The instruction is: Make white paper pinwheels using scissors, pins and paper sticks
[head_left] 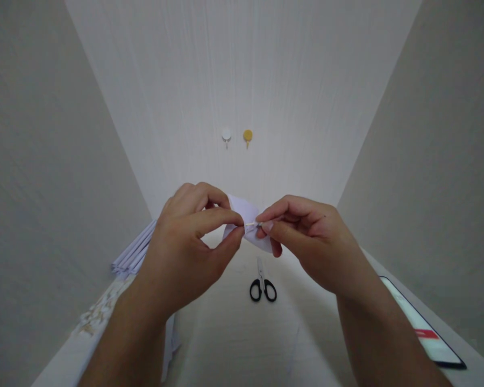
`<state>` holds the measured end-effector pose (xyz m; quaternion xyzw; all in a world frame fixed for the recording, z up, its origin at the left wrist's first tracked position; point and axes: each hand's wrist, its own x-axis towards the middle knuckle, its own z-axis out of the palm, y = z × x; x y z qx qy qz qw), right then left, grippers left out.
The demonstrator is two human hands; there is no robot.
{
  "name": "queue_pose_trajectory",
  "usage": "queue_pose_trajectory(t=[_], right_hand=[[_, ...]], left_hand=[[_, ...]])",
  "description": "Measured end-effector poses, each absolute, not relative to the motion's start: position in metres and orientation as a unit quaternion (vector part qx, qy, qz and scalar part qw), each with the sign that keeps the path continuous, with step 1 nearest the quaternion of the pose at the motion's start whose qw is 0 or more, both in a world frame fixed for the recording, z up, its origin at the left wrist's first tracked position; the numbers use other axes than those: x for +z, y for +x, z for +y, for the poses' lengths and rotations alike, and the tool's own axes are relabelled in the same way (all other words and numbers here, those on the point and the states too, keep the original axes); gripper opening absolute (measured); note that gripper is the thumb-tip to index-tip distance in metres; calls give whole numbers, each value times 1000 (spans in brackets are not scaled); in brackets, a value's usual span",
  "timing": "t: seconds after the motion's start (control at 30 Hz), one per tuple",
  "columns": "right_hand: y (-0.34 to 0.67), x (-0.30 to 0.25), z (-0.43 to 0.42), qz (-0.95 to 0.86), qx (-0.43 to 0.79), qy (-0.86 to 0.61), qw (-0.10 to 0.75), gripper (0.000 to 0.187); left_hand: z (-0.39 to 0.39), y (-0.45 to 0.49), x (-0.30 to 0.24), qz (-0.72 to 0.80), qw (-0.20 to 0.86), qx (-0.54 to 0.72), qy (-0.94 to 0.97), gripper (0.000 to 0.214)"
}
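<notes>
Both hands are raised in front of me around a small pale lilac-white piece, paper or cloth (244, 206), which flares out above and below a gathered middle. A thin cream-coloured strand (250, 224) crosses that middle. My left hand (187, 234) is closed, thumb and forefinger pinching the piece at its left side. From the right, the fingertips of my right hand (312, 231) are pressed together at the strand and the gathered part. Below the hands, scissors (262, 285) with black handles lie on the table, blades pointing away from me.
Folded lilac-white strips (135, 252) are stacked at the left wall, with a heap of small white and tan pieces (102, 309) nearer me. A lit phone or tablet (425, 328) lies at the right. Two round hooks, white (226, 135) and yellow (247, 135), hang on the back wall.
</notes>
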<state>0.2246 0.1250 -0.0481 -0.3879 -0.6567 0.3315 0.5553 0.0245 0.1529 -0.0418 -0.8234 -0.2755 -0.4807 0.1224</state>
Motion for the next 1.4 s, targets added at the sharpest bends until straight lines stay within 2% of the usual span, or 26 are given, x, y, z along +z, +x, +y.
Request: queue_pose_trajectory(t=[0.47, 0.7, 0.97, 1.4], right_hand=[[225, -52, 126, -711, 193, -426, 525, 12], [226, -54, 126, -720, 139, -442, 516, 16], [226, -51, 124, -710, 166, -430, 533, 14], [224, -47, 118, -700, 163, -419, 555, 11]], left_hand=[[154, 27, -43, -295, 185, -441, -827, 6], [155, 33, -45, -299, 149, -420, -844, 8], [154, 32, -43, -295, 89, -445, -841, 11], [150, 31, -40, -273, 72, -493, -823, 11]])
